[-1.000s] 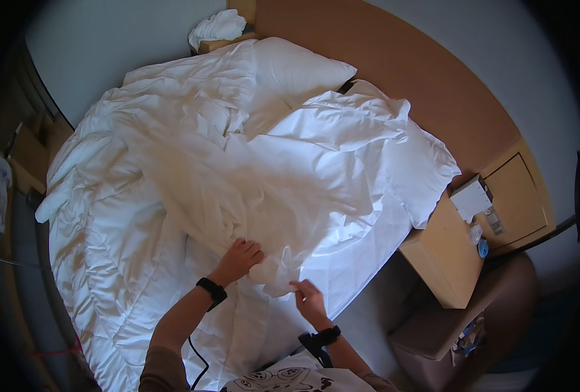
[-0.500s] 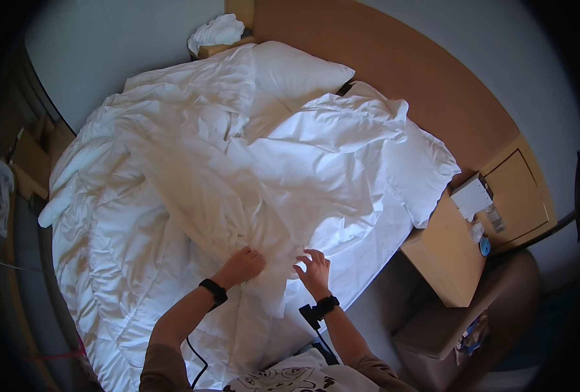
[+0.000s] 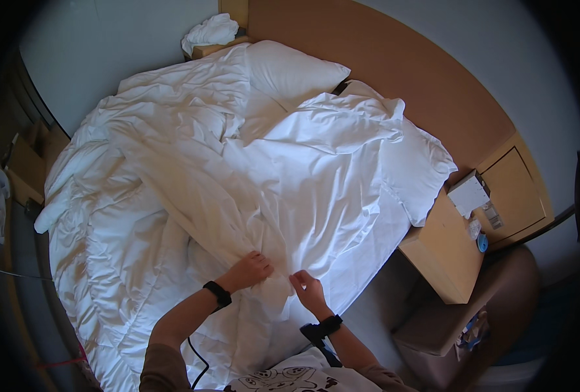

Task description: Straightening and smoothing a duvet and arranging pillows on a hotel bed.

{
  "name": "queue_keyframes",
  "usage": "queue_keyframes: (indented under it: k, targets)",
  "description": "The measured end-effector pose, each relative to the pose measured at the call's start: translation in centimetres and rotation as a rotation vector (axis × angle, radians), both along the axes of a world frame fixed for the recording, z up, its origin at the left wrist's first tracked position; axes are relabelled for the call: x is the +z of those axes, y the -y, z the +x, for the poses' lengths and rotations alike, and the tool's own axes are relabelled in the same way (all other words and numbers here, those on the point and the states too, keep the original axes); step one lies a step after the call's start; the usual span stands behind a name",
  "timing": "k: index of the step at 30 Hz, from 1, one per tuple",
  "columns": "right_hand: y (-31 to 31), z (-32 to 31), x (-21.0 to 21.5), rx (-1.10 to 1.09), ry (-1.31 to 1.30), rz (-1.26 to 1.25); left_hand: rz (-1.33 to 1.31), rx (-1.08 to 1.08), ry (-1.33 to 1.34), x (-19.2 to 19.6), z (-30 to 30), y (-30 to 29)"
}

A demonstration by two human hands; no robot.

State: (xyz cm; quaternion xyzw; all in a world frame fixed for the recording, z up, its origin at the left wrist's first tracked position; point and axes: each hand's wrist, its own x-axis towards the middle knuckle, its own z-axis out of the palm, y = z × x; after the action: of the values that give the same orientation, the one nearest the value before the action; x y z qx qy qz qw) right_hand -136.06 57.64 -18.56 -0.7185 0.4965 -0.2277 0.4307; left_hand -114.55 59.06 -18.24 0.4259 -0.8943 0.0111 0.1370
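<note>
While both hands sit close together at the near edge of the bed, each is closed on the same white duvet cover [image 3: 316,176]. The left hand [image 3: 251,270] has its fingers curled into a bunched fold of the cloth, knuckles up. The right hand [image 3: 308,289], just beside it, pinches an adjoining part of that fold between thumb and fingers. A dark band sits on each wrist.

The duvet cover lies spread over the right half of the mattress, its loose edge drawn down toward the hands and its far end crumpled near the headboard. A thicker white duvet [image 3: 120,235] is heaped across the left half of the bed, heavily creased, and touches the cover along a long diagonal ridge. Two white pillows rest at the head: one [image 3: 290,72] against the wooden headboard [image 3: 394,78], another [image 3: 420,170] at the right edge. A wooden bedside table [image 3: 443,251] stands just beside the mattress on the right, bearing a small white box [image 3: 467,193]. A crumpled white cloth [image 3: 210,31] lies on a ledge beyond the far corner.
</note>
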Motion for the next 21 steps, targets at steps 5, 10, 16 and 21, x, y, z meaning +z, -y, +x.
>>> queue_keyframes:
  k: [5, 10, 16, 21]
  targets:
    - [3.9, 3.2, 3.0, 0.003, -0.213, -0.129, -0.052, 0.025, 0.001, 1.0, 0.1, -0.2]
    - [5.5, 3.2, 1.5, -0.002, -0.265, -0.293, -0.063, 0.078, -0.039, 1.1, 0.4, -1.2]
    - [5.9, 5.3, 5.9, 0.058, 0.003, -0.69, -0.186, 0.238, -0.12, 3.3, -0.3, -1.7]
    - [2.5, 6.1, 3.1, 0.133, 0.159, 0.02, -0.289, 0.257, -0.136, 2.0, -0.1, -0.9]
